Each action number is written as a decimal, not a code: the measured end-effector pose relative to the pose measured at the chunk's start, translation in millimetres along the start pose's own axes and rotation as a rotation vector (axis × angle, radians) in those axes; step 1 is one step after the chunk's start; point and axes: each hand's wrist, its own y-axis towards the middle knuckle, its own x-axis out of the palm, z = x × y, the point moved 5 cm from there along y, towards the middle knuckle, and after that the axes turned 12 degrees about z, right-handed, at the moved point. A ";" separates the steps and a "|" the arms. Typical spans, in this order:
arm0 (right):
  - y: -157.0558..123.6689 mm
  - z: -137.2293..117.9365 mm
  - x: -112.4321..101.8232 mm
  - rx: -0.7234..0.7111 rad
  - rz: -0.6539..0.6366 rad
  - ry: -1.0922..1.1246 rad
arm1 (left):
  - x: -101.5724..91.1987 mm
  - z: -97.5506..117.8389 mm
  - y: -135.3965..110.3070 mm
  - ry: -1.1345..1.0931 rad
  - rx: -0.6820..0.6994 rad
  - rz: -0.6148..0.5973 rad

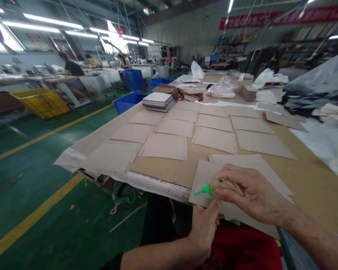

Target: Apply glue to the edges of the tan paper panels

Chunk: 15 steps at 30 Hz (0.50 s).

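We count one glue bottle [224, 186], axis left-right, nozzle [202, 191] pointing left; right fingers [233, 176] clamp it, left fingers [213, 210] pinch one sheet [205, 176] at the desk [169, 170] edge.

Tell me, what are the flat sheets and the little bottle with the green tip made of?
The sheets look like thin cardboard: dull grey-brown, flat, straight-edged. The bottle in the right hand seems yellowish see-through plastic, with a shiny green plastic tip.

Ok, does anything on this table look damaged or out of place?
The table covering along the near edge is torn and ragged, with a whitish crust. The sheets lie in fairly tidy rows. The bottle in the right hand shows no spill.
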 end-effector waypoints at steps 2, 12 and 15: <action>1.4 -3.0 0.9 -0.018 -0.023 0.000 | 0.5 -0.7 0.9 0.007 0.002 0.002; 10.4 -9.7 4.0 -0.037 -0.105 -0.007 | -0.5 -4.0 1.6 0.020 0.002 0.025; 14.3 -6.4 3.4 -0.023 -0.081 -0.064 | 0.2 -6.6 1.1 0.017 -0.031 0.020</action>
